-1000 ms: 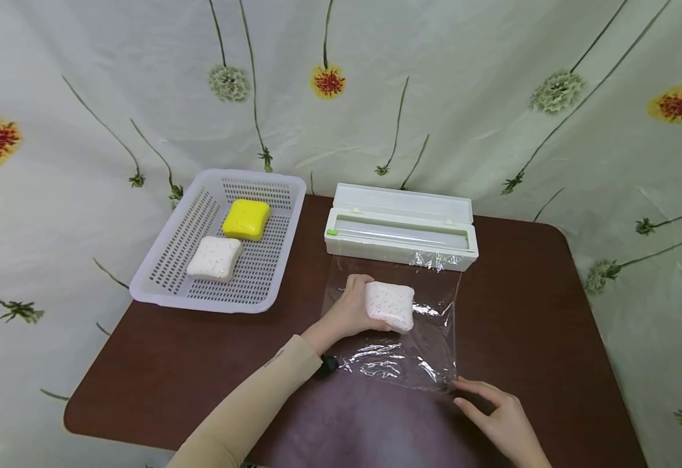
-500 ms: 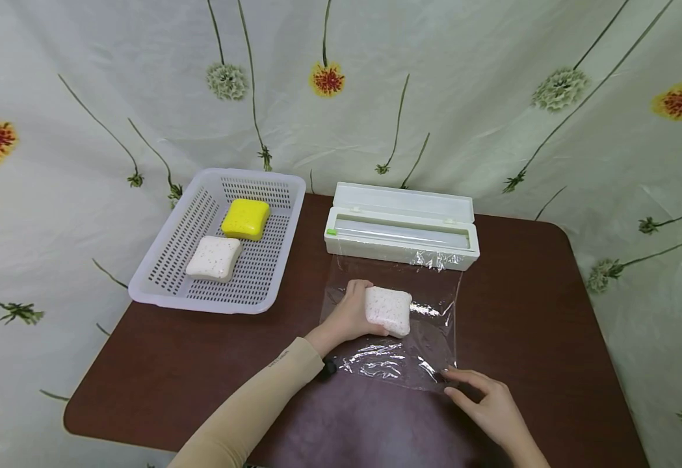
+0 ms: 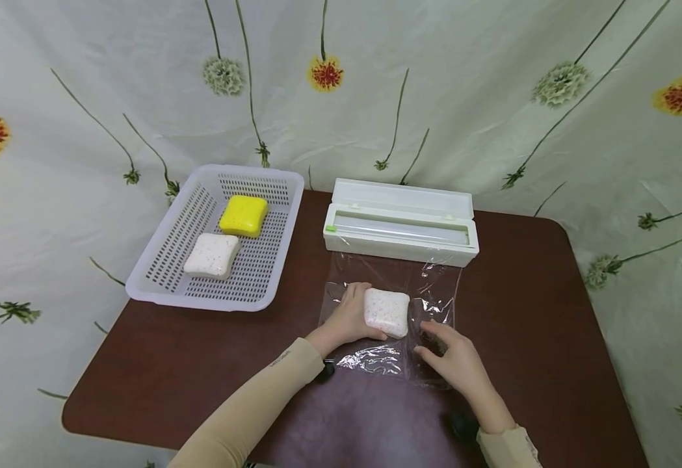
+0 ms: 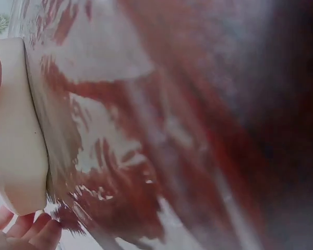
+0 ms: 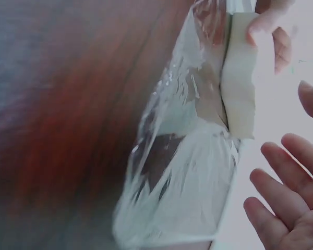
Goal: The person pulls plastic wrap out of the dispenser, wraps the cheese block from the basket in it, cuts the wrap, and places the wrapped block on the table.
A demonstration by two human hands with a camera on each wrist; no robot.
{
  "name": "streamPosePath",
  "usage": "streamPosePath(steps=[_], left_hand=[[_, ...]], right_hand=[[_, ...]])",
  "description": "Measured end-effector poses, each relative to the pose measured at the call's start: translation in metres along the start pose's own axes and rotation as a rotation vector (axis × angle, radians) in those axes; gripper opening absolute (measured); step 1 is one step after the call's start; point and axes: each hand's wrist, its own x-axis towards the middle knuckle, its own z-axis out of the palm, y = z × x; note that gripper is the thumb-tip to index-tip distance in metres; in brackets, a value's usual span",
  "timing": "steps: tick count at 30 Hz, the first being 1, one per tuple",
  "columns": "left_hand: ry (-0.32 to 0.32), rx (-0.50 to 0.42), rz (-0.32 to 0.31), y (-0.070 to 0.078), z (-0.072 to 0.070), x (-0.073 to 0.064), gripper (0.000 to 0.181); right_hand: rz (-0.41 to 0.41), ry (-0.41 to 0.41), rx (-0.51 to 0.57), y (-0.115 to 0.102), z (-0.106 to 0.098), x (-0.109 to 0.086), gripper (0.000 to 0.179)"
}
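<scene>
A white speckled sponge [image 3: 387, 313] lies on a sheet of clear plastic wrap [image 3: 376, 359] on the brown table. Fingers and thumb of my left hand [image 3: 349, 317] grip its left side. To the right of the sponge is my right hand [image 3: 460, 361], fingers spread and a little bent, over the wrinkled right part of the wrap. In the right wrist view that hand [image 5: 292, 203] holds nothing, and the wrap [image 5: 182, 192] bunches up beside it. The left wrist view shows the sponge's edge [image 4: 21, 140] lying against the shiny film.
Behind the sponge, a white wrap dispenser box [image 3: 399, 250] stands with its lid raised, the wrap running out from its front. At the left, a white perforated basket [image 3: 259, 276] holds a yellow sponge [image 3: 244, 216] and a second white sponge [image 3: 212, 255]. A flowered curtain hangs behind the table.
My right hand has moved from the wrap's lower right corner up and left, close to the sponge. The wrap's right part now looks more creased. My left hand keeps hold, the sponge barely shifted.
</scene>
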Motion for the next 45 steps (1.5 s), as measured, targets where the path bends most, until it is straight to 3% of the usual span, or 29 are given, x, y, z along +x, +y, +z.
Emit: streamPosePath(steps=[6, 13, 18, 23, 31, 38, 45], left_hand=[[-0.033, -0.03, -0.011, -0.002, -0.005, -0.004, 0.127], [-0.104, 0.033, -0.016, -0.002, -0.032, -0.025, 0.118], [-0.145, 0.164, 0.084, -0.013, -0.052, -0.051, 0.087], [-0.156, 0.291, 0.23, -0.035, -0.063, -0.073, 0.062], [-0.141, 0.32, 0.284, -0.057, -0.066, -0.089, 0.053], [-0.104, 0.342, 0.316, -0.065, -0.064, -0.091, 0.037], [-0.119, 0.328, 0.319, -0.071, -0.061, -0.089, 0.016]], right_hand=[[-0.048, -0.018, -0.066, 0.0, 0.01, 0.016, 0.049], [-0.062, -0.076, -0.107, 0.002, 0.005, 0.015, 0.047], [-0.129, -0.101, -0.18, 0.012, -0.002, -0.007, 0.045], [-0.245, -0.05, -0.285, 0.027, -0.008, -0.035, 0.047], [-0.338, 0.007, -0.331, 0.043, -0.011, -0.054, 0.05], [-0.391, 0.086, -0.319, 0.052, -0.009, -0.057, 0.042], [-0.485, 0.142, -0.301, 0.057, -0.006, -0.054, 0.026]])
